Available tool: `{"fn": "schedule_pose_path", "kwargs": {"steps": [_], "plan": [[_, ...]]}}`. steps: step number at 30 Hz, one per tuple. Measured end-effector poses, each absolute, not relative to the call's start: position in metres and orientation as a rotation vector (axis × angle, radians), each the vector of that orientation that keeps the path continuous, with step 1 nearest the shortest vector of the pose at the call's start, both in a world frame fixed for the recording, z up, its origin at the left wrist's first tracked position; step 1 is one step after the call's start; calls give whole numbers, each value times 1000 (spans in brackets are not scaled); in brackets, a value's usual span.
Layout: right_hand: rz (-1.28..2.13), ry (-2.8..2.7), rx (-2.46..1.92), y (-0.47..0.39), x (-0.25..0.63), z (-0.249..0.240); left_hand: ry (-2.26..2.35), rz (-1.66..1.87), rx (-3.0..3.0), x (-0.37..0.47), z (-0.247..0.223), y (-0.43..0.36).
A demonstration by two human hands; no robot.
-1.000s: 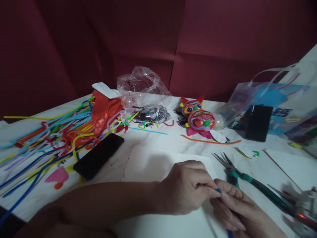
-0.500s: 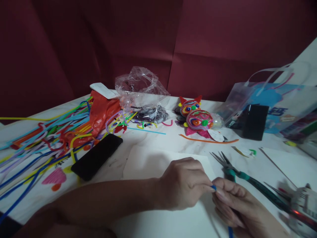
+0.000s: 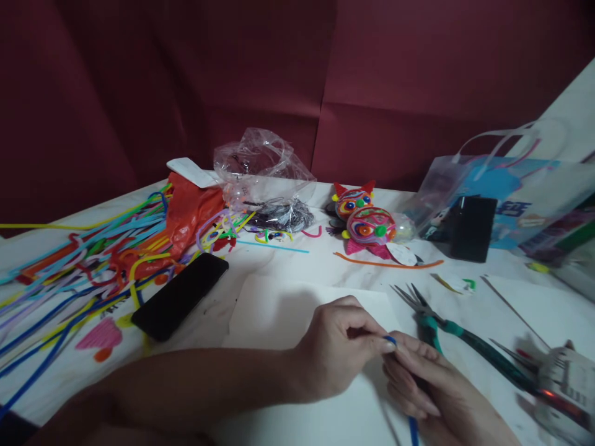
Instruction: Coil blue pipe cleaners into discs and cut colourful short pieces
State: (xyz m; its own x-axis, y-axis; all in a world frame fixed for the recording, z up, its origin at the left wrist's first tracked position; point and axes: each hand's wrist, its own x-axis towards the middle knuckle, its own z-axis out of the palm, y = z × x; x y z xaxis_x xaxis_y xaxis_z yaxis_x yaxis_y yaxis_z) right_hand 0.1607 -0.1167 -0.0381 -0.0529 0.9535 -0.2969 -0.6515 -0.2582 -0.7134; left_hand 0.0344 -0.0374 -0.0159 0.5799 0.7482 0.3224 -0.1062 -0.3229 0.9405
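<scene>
Between my two hands is a blue pipe cleaner (image 3: 413,430), its tip bent into a small curl at the fingertips. My left hand (image 3: 339,353) is closed, thumb and forefinger pinching the curled tip. My right hand (image 3: 427,378) grips the same pipe cleaner just below, and its tail hangs down under the palm. Both hands are over white paper (image 3: 279,316). To the right of them lie long-nose pliers (image 3: 446,325) with green handles, jaws slightly apart.
Many coloured pipe cleaners (image 3: 60,322) spread across the left, beside a black phone (image 3: 181,297). Two decorated animal-face crafts (image 3: 372,229) sit at the back. A dark upright device (image 3: 474,229) leans by a clear bag (image 3: 520,179). A device with a red light (image 3: 564,384) lies right.
Both hands have shifted slightly left with the pipe cleaner. Its blue tip now shows as a curved bend between the fingers. The view has turned slightly.
</scene>
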Motion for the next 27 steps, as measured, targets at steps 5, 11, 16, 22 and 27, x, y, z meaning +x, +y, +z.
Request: {"fn": "schedule_pose_path", "kwargs": {"steps": [5,11,16,22,27], "plan": [[1493,-547,-1162,-115,166,-30,397,726,2332,29,-12,-27],[1231,-789,-1494,-114,165,-31,301,599,2990,24,-9,-24],[1341,-683,-1306,-116,160,-28,258,758,2691,28,-14,-21],[1430,-496,-1110,-120,155,-22,351,961,2061,29,-11,-32],[1570,-497,-907,-119,154,-33,393,998,1708,31,-11,-44]]}}
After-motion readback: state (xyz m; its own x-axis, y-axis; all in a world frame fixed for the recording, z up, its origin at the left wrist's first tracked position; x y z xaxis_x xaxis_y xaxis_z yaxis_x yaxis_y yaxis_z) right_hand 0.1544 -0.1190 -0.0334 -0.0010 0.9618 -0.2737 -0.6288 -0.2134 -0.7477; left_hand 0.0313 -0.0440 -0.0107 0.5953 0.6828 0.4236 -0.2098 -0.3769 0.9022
